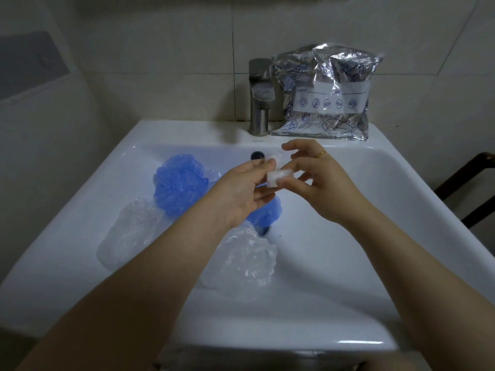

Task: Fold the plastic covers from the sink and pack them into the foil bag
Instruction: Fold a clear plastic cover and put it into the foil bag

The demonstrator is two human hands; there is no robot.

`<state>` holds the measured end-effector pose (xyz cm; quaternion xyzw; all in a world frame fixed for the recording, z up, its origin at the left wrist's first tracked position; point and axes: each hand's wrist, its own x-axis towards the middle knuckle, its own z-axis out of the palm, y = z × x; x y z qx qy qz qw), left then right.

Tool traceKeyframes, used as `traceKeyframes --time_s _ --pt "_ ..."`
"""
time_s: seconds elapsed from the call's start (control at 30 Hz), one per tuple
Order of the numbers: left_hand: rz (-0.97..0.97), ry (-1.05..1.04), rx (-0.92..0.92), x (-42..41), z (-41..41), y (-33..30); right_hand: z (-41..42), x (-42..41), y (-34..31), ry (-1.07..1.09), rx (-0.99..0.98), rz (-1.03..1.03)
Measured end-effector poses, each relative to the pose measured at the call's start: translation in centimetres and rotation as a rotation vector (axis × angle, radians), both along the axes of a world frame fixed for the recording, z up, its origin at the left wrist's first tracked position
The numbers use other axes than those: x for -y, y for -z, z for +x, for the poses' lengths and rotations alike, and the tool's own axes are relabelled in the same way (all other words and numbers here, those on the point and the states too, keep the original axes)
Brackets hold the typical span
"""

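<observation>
1. The white sink [348, 263] fills most of the view, set against a tiled wall [160, 49].
2. A silver foil bag [325, 95] stands on the sink's back ledge, leaning on the wall, just right of the tap [260, 97] and touching it. It is printed with blue fish drawings and a white label strip.
3. A clear cover [128, 234] lies crumpled at the basin's left side.
4. A second clear cover [246, 261] lies near the middle of the basin, partly under the left forearm.
5. A blue cover [179, 183] lies bunched at the back left of the basin, touching the first clear cover.
6. Another blue cover [267, 212] shows below the left hand, over the drain; most of it is hidden by that hand.
7. The left hand [241, 194] is held above the basin, its grip pinching one side of a small folded cover [278, 178] between thumb and fingers.
8. The right hand [318, 183], with a gold ring [320, 153] on one finger, pinches the other side of the same piece with thumb and forefinger, the other fingers spread above.
9. The folded cover is a small whitish wad held between both hands, in the air in front of the tap.
</observation>
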<state>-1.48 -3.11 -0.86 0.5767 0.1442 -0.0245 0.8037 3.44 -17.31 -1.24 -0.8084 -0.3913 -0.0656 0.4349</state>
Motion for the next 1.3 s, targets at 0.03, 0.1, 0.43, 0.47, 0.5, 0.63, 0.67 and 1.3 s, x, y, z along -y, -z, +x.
traceKeyframes --time_s 0.03,0.1,0.43,0.47,0.5,0.63,0.67,1.3 --pt "0.020 0.005 0.005 0.1 0.0 0.0 0.0 0.0 -0.1 0.007 -0.034 0.017" --pt "0.086 0.023 0.015 0.2 -0.1 0.1 -0.1 0.0 -0.3 0.039 -0.124 0.082" --pt "0.206 0.064 0.091 0.9 -0.4 -0.5 -0.2 -0.2 -0.3 0.219 -0.481 0.308" --pt "0.218 0.062 0.090 1.1 -0.5 -0.5 -0.1 -0.1 -0.3 0.222 -0.514 0.296" --pt "0.270 0.054 0.100 1.3 -0.5 -0.4 -0.1 0.1 -0.3 0.218 -0.562 0.284" --pt "0.425 -0.033 0.156 1.5 -0.3 0.2 -0.1 0.2 -0.6 0.170 -0.785 0.286" --pt "0.428 -0.053 0.168 1.4 -0.3 0.3 -0.2 0.3 -0.7 0.143 -0.811 0.264" --pt "0.207 -0.162 0.063 2.7 1.9 -0.1 0.6 0.8 -0.8 0.175 -0.317 0.125"
